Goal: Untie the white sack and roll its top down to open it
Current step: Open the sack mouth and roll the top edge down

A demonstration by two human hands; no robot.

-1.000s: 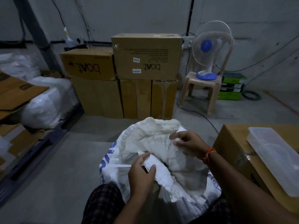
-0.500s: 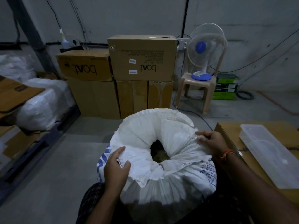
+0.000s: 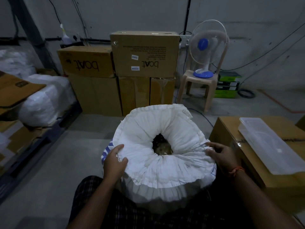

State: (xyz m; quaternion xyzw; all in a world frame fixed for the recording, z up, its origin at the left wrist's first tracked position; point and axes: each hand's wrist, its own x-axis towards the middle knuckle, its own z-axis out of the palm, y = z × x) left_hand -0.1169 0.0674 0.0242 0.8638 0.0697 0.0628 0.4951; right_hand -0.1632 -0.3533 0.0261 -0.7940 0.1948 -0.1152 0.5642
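The white sack [image 3: 165, 169] with blue print stands on the floor between my knees. Its top is folded outward into a thick rolled collar around a small round opening [image 3: 162, 146] that shows dark contents. My left hand [image 3: 114, 161] grips the collar's left edge, thumb on top. My right hand [image 3: 221, 154] holds the collar's right edge, an orange thread around its wrist. No tie is visible on the sack.
A cardboard box [image 3: 247, 162] stands right of the sack with a clear plastic tray [image 3: 270, 144] on top. Stacked cardboard boxes [image 3: 143, 55] line the back wall. A fan [image 3: 207, 50] sits on a plastic chair [image 3: 198, 90]. White bundles [image 3: 44, 100] and flat cardboard lie left.
The sack's top went from bunched and upright to folded outward into a collar. Both hands moved apart to the sack's left and right edges, and the opening widened.
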